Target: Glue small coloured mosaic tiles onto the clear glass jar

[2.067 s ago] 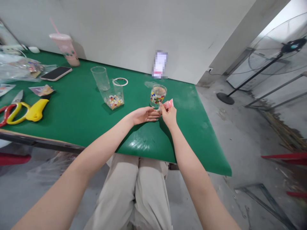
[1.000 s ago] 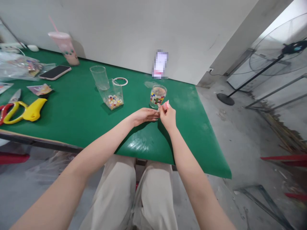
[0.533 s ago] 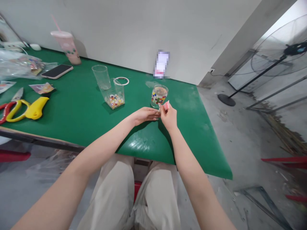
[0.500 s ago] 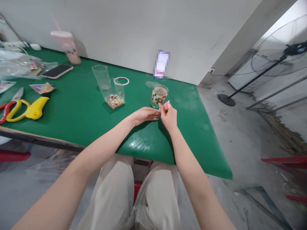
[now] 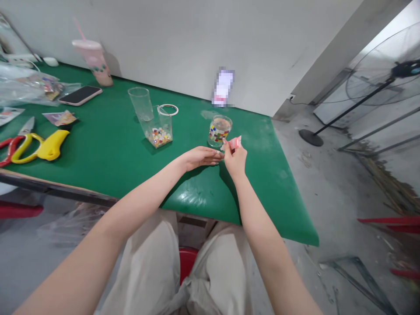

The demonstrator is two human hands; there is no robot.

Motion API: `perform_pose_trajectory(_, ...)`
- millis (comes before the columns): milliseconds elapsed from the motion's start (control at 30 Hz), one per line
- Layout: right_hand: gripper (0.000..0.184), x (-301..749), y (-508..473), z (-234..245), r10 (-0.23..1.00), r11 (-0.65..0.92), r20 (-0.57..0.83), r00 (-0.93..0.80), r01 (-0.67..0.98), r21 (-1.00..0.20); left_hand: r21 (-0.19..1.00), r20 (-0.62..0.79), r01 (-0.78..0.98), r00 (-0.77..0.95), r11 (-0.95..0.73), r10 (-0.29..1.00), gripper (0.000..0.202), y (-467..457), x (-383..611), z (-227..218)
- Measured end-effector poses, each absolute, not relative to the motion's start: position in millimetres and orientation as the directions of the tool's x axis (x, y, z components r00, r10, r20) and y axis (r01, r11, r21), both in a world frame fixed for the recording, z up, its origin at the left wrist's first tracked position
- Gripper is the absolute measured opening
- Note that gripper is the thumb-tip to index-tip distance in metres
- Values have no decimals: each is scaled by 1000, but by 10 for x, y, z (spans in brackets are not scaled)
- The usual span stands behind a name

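Over the green table my left hand (image 5: 204,158) is closed, its fingers together and pinching a small pale tile (image 5: 218,152) at the tips. My right hand (image 5: 235,161) is shut on a small pink-and-white tube (image 5: 236,142), its nozzle end close to the left fingertips. Just behind both hands stands a clear glass (image 5: 219,131) with a band of coloured mosaic tiles round its side. To the left, a clear square cup (image 5: 159,135) is tilted, with many small coloured tiles in its bottom.
An empty clear cup (image 5: 141,103) and a white ring (image 5: 169,109) are behind the tile cup. Scissors (image 5: 46,146), a phone (image 5: 80,95), plastic bags (image 5: 26,83) and a pink tumbler (image 5: 96,63) occupy the left side. A blurred-out screen (image 5: 223,87) leans against the wall.
My right hand has moved slightly right, and more of the pink tube shows. The left hand stays almost in place; the whole view has shifted a little.
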State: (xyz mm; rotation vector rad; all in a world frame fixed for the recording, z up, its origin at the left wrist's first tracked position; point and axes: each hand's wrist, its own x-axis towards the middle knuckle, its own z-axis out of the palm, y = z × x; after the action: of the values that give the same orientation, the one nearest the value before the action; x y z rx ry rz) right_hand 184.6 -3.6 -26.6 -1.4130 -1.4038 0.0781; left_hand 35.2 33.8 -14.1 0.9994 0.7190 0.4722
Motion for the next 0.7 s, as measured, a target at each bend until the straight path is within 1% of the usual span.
perform_pose_trajectory(167,36,1935,-13,-248,688,226,575,443,622,-750,884,-326,-14,696,467,639,17,326,346,-106)
perform_pose_trajectory(267,40,1970,10,-266,721,192,501,478,557,-808,884,-327,-12,699,468,636,17,324,346,-99)
perform_pose_trajectory(333,40,1966,14,-275,751,200,480,453,537,-820,884,-328,-11,700,468,634,16,328,347,-108)
perform_pose_trajectory(433,36,1929,-1,-273,780,257,513,359,564,-785,880,-328,-19,699,475,635,14,338,348,-135)
perform_pose_trajectory(500,37,1905,-15,-260,795,284,527,301,584,-761,877,-326,-27,699,479,636,15,344,348,-149)
perform_pose_trajectory(700,38,1886,-34,-233,797,305,544,263,603,-738,870,-324,-41,704,492,632,15,343,354,-153)
